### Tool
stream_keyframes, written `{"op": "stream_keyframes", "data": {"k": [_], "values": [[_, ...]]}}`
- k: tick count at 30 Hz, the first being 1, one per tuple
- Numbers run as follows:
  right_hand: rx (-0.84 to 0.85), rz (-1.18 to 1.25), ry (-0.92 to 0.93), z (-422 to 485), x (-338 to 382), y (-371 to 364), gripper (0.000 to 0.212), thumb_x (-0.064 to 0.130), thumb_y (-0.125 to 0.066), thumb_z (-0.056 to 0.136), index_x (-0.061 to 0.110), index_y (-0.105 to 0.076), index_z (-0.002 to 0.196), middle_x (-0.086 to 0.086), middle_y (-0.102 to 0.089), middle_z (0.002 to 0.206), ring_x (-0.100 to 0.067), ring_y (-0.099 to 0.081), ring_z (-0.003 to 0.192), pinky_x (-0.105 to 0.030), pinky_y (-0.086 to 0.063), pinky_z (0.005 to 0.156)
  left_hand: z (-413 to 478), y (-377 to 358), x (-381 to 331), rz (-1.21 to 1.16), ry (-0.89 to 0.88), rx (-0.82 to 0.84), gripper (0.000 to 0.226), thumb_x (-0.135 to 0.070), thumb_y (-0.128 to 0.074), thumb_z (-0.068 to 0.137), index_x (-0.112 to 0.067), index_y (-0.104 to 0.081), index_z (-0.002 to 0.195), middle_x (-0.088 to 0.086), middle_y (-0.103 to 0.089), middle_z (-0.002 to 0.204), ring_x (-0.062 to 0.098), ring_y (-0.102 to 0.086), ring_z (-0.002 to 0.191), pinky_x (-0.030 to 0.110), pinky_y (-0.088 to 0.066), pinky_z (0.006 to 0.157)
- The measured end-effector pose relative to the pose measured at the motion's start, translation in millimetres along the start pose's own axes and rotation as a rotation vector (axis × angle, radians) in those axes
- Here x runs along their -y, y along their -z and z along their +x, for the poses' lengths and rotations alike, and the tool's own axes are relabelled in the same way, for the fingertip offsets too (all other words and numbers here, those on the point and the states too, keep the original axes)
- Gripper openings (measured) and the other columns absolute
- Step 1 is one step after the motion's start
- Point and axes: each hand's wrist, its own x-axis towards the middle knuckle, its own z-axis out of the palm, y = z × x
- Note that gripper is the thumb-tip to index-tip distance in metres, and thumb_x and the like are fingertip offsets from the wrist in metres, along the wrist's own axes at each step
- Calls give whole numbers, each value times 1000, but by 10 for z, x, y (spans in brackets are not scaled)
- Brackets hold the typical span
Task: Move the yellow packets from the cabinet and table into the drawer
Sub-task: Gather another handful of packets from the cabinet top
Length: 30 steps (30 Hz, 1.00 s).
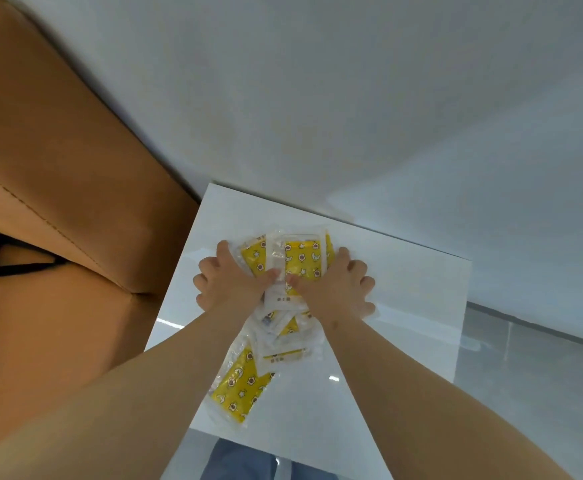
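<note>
Now I'm gathering the yellow packets (303,261) on the counter (404,306), left grip (231,282) and right grip (331,289) splayed wide; lifting probably needs fingers curling under.

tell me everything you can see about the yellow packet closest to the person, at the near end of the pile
The nearest packet is a flat clear plastic pouch, crinkled at its edges, its yellow inside printed with white stars, moons and brown-centred flowers. It lies flat and diagonal on the glossy white table, its far end overlapped by a neighbouring packet. Neither the left hand nor the right hand touches it.
</note>
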Motion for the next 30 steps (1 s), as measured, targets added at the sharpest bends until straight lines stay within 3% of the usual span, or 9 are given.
{"op": "stream_keyframes", "data": {"k": [9, 12, 15, 17, 20, 24, 30], "values": [[13, -25, 20, 92, -39, 1, 97, 66, -69, 67, 27, -20, 141, -7, -32, 133, -30, -33, 124, -45, -39, 88, 71, 12, 8, 28, 22, 45, 91, -69, -70, 61, -38, -23, 132, 6, -48, 120, 29, -47, 115, 42, -37, 92], [13, 36, 26, 98, -83, 28, 93, 61, -70, 70, 29, -21, 142, -7, -35, 132, -29, -33, 124, -45, -38, 91, 82, -3, 31, -45, 12, 87, 86, -66, -73, 60, -34, -28, 126, 1, -51, 108, 27, -52, 108, 42, -41, 94], [0, 135, 38, 94, -149, 0, 88, 50, -73, 74, 26, -23, 142, -7, -40, 130, -28, -39, 124, -45, -38, 96, 91, -31, 98, -191, 3, 198, 83, -60, -77, 60, -25, -37, 124, 2, -56, 111, 28, -56, 104, 44, -48, 93], [5, 294, 49, 94, -210, -41, 81, 40, -76, 74, 22, -31, 138, -6, -49, 125, -28, -49, 118, -46, -43, 97, 83, -30, 125, -220, -14, 235, 70, -55, -78, 64, -20, -47, 116, 3, -59, 108, 25, -57, 99, 37, -49, 86], [37, 456, 56, 71, -314, -37, 51, 28, -75, 75, 18, -47, 116, -2, -59, 105, -22, -60, 94, -41, -51, 84, 60, 8, 144, -261, -46, 261, 53, -47, -80, 66, -20, -51, 103, 1, -58, 100, 21, -54, 92, 32, -45, 78], [63, 559, 40, 19, -489, 4, 27, 20, -68, 82, 14, -50, 102, 6, -56, 83, -10, -53, 71, -26, -43, 60, 22, 72, 198, -376, -44, 275, 50, -31, -84, 67, -16, -53, 104, 6, -62, 104, 27, -59, 99, 35, -50, 78], [-24, 521, 16, -214, -680, 107, 18, 21, -61, 85, 9, -51, 96, -2, -57, 82, -18, -53, 70, -34, -48, 66, -219, 228, 162, -275, -126, 120, 49, -28, -76, 76, -15, -50, 116, 2, -56, 103, 26, -53, 98, 38, -45, 85]]}}
